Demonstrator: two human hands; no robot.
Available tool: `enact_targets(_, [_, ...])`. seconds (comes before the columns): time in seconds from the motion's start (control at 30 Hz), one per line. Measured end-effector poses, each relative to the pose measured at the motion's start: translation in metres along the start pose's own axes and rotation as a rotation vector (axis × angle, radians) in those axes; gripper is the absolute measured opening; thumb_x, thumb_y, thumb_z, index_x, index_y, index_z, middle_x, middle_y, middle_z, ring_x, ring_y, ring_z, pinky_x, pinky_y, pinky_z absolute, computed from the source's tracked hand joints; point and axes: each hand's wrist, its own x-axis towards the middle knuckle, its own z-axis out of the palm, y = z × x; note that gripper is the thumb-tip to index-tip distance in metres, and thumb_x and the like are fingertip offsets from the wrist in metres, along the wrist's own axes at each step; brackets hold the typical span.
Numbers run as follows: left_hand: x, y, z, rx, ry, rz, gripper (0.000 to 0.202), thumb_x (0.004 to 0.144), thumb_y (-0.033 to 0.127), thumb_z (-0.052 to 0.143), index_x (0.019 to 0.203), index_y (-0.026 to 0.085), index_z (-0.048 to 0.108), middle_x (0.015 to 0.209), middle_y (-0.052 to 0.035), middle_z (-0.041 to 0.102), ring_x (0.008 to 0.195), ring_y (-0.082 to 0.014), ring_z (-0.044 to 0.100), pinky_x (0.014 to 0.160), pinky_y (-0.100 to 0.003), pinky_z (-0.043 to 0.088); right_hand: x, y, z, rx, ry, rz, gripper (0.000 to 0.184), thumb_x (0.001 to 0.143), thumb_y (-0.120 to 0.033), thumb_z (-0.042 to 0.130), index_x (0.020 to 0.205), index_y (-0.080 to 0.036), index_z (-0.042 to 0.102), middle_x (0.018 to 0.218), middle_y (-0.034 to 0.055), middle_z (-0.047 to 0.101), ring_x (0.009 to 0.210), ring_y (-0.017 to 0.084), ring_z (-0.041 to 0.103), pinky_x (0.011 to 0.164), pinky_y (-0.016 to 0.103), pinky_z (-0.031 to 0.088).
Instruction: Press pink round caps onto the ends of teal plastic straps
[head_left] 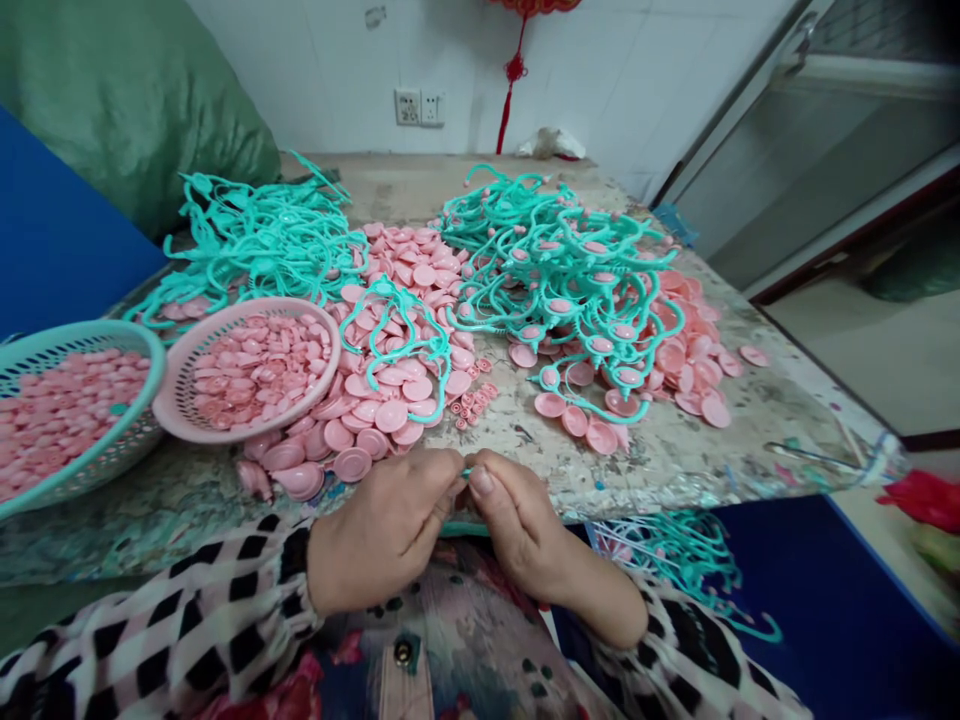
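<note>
My left hand (390,525) and my right hand (521,515) meet at the table's front edge, both closed with fingertips pinched together. Between them shows a bit of a teal plastic toy stethoscope (466,472); my fingers hide most of it. Just beyond lie small pink ring-like parts (472,402) and a heap of pink plastic discs (390,415). A few bare teal stethoscope frames (409,325) rest on the discs. To the right is a tangled pile of teal stethoscopes with pink pieces fitted (559,270).
On the left stand a teal basket (154,365) and a pink basket (180,420), both holding small pink parts. Behind them are a teal frame pile (259,235) and a green sack (127,100). More pink discs (694,365) lie right. Teal pieces (675,555) sit below the table edge.
</note>
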Motion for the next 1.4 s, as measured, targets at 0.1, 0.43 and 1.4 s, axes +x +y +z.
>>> enact_targets(0.1, [0.0, -0.003, 0.001, 0.005, -0.02, 0.013, 0.014, 0.091, 0.01, 0.035, 0.088, 0.017, 0.046, 0.074, -0.0003, 0.053, 0.069, -0.0146, 0.051, 0.064, -0.025, 0.037, -0.002, 0.0, 0.002, 0.098, -0.026, 0.071, 0.033, 0.1, -0.034, 0.026, 0.072, -0.021, 0.038, 0.065, -0.0032, 0.04, 0.058, 0.011, 0.039, 0.056, 0.025, 0.033])
enact_targets(0.43, [0.009, -0.006, -0.012, -0.325, -0.051, -0.274, 0.019, 0.097, 0.024, 0.038, 0.099, 0.019, 0.056, 0.081, 0.0018, 0.06, 0.075, -0.0111, 0.057, 0.069, -0.022, 0.041, -0.004, 0.005, -0.018, 0.236, -0.064, 0.231, 0.034, 0.099, -0.042, 0.03, 0.099, -0.021, 0.056, 0.088, 0.0026, 0.056, 0.083, 0.014, 0.053, 0.076, 0.028, 0.042])
enact_targets(1.4, [-0.001, -0.044, -0.003, -1.369, 0.445, -0.778, 0.038, 0.086, 0.036, 0.061, 0.12, 0.025, 0.052, 0.095, -0.0007, 0.063, 0.075, -0.0098, 0.06, 0.068, -0.022, 0.048, -0.006, 0.021, 0.016, 0.618, 0.209, 0.573, 0.036, 0.079, -0.052, 0.063, 0.074, -0.017, 0.06, 0.056, -0.0028, 0.059, 0.053, 0.011, 0.056, 0.056, 0.023, 0.044])
